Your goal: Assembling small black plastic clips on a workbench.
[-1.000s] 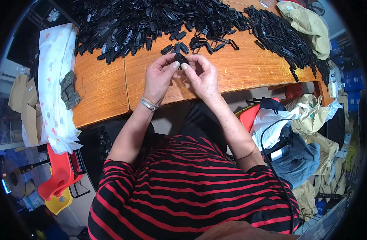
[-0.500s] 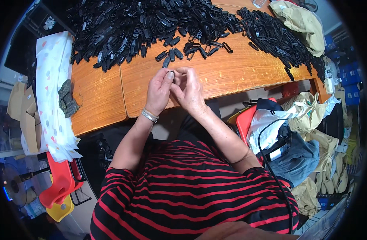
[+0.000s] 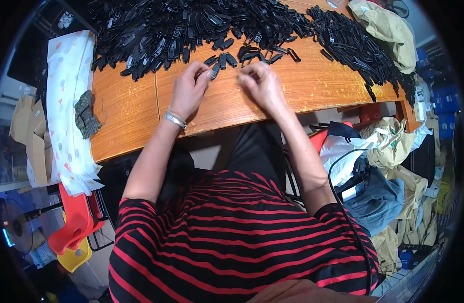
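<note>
My left hand (image 3: 187,90) is over the wooden table, its thumb and fingers curved and slightly apart, slightly blurred. Its fingertips are right beside a small black oval plastic piece (image 3: 215,71); I cannot tell whether they touch it. Several similar black pieces (image 3: 223,61) lie just beyond. To the right, my right hand (image 3: 264,87) hovers with bent fingers, thumb and forefinger a little apart and smeared by motion. Nothing shows between them. Past its fingers are slim black plastic frames (image 3: 249,52), partly hidden by the hand.
A big heap of black plastic parts (image 3: 166,33) covers the table's far side, with a second heap of slim black parts (image 3: 350,45) at right. A grey knitted item (image 3: 86,115) and dotted white sheeting (image 3: 65,101) lie at left. Bags and clothes (image 3: 376,197) fill the right side.
My hands were together near the table's front edge around a small dark piece. Now they are apart, and both have moved forward toward the loose black parts. The dark piece no longer shows.
</note>
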`<state>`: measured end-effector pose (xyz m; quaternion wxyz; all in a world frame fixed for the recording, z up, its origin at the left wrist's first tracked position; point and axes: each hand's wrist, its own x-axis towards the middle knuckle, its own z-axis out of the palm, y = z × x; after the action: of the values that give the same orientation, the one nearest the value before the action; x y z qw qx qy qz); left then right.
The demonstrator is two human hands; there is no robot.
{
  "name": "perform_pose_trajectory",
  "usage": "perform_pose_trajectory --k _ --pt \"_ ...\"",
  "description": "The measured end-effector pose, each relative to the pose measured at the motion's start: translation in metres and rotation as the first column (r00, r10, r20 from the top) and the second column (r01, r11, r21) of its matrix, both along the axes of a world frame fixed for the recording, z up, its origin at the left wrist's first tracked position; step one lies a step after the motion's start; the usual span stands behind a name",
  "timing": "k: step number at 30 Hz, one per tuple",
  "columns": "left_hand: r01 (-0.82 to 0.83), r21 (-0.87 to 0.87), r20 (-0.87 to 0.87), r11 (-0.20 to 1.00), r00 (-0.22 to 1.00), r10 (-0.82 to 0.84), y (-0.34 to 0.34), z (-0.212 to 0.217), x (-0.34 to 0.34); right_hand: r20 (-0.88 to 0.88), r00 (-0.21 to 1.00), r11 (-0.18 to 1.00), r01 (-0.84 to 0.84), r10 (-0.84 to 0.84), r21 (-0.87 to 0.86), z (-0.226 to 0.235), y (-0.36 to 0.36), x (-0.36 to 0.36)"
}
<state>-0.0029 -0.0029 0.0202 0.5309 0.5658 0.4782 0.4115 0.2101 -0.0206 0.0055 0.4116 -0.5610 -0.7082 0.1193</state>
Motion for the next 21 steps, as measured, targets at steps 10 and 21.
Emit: perform_pose_trajectory --k 10,21 --pt "0.167 0.412 -0.796 0.896 0.544 0.264 0.026 0.003 0.020 0.361 0.925 0.992 0.126 -0.120 0.008 0.008 0.039 0.008" --pt "0.046 0.410 -0.506 0.911 0.843 0.185 0.015 -0.013 0.015 0.225 0.947 0.971 -0.202 0.227 -0.126 0.022 0.019 0.010"
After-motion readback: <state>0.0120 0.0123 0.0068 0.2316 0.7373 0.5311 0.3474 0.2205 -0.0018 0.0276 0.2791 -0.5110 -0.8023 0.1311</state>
